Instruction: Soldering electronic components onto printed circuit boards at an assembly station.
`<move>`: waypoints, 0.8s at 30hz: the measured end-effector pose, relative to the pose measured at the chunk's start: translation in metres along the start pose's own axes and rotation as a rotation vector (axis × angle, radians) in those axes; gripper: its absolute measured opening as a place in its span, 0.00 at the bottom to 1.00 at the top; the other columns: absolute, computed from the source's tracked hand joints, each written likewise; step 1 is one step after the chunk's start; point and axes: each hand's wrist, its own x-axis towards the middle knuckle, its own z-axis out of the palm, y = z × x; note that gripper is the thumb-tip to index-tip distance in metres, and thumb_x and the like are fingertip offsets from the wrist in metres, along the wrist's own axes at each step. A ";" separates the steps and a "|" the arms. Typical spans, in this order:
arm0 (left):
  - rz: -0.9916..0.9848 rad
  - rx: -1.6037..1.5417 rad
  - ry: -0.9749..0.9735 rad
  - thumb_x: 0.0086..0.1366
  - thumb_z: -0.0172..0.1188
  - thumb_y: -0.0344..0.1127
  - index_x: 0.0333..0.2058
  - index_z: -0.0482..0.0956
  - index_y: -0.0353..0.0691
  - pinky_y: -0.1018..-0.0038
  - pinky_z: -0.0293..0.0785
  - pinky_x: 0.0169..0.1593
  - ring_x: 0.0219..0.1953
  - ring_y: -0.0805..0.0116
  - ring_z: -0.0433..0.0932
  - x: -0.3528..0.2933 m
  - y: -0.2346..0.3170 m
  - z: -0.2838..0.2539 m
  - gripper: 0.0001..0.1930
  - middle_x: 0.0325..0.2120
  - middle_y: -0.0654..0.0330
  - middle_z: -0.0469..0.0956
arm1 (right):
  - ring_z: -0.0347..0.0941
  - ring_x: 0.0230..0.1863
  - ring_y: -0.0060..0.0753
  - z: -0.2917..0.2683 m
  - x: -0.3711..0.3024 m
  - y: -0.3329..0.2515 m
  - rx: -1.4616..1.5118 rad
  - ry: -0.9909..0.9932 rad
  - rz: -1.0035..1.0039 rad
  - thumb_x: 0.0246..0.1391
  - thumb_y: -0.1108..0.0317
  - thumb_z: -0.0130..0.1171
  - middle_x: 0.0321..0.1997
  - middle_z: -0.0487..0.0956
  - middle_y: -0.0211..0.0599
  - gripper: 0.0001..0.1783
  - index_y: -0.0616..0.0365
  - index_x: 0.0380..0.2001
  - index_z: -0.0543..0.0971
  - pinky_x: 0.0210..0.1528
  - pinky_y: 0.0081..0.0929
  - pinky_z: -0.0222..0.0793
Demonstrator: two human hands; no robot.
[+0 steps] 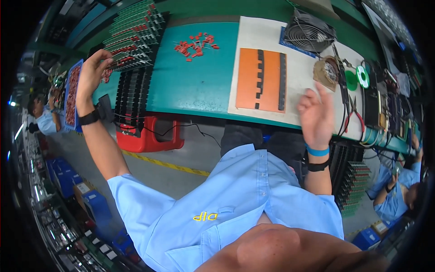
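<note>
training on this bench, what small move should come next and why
Probably ease out one of the green boards with the left hand, since its curled fingers are right at the boards' edges, though whether they touch is unclear. The right hand seems to hold nothing and hovers beside the orange plate.

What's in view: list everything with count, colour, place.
Circuit-board racks: 2, black-green, upper left, lower right.
Loose components: many, red, on teal mat.
Bin: 1, blue, far left.
Panel: 1, orange with black strips, on white sheet.
Fan: 1, black, upper right.
Spools: possibly 2, green, right.
Pliers: 1, red-handled, right.
Stool: 1, red, below mat.
Co-workers: 2, blue shirts, far left, far right.
Small items: uncounted, mixed, far right.
Left hand: 1, black wristband, at left rack.
Right hand: 1, blue, black wristbands, beside panel.
</note>
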 end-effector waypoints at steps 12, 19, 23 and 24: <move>0.003 -0.423 0.070 0.70 0.61 0.34 0.42 0.78 0.35 0.85 0.66 0.38 0.34 0.84 0.70 -0.028 0.074 0.012 0.08 0.32 0.71 0.75 | 0.58 0.64 0.66 0.088 0.020 0.074 -1.904 -0.387 -0.606 0.47 0.47 0.70 0.61 0.68 0.58 0.33 0.56 0.52 0.78 0.64 0.60 0.55; -0.154 -0.861 0.041 0.73 0.54 0.32 0.45 0.76 0.35 0.82 0.68 0.49 0.42 0.80 0.73 -0.066 0.094 0.075 0.07 0.39 0.67 0.77 | 0.59 0.63 0.71 0.075 0.029 0.101 -2.042 -0.213 -0.596 0.42 0.53 0.68 0.59 0.69 0.62 0.32 0.56 0.51 0.79 0.64 0.70 0.50; -0.116 -0.966 -0.245 0.73 0.54 0.32 0.44 0.75 0.37 0.81 0.70 0.49 0.44 0.78 0.75 -0.053 0.059 0.102 0.07 0.39 0.65 0.78 | 0.62 0.60 0.70 0.066 0.027 0.094 -1.990 -0.123 -0.632 0.41 0.60 0.65 0.61 0.68 0.62 0.29 0.59 0.49 0.78 0.63 0.67 0.53; -0.147 -1.046 -0.228 0.73 0.54 0.33 0.44 0.74 0.38 0.80 0.72 0.48 0.43 0.76 0.76 -0.057 0.071 0.112 0.07 0.39 0.64 0.78 | 0.63 0.60 0.69 0.064 0.024 0.085 -1.982 -0.159 -0.598 0.40 0.62 0.65 0.61 0.68 0.62 0.29 0.59 0.49 0.78 0.62 0.66 0.55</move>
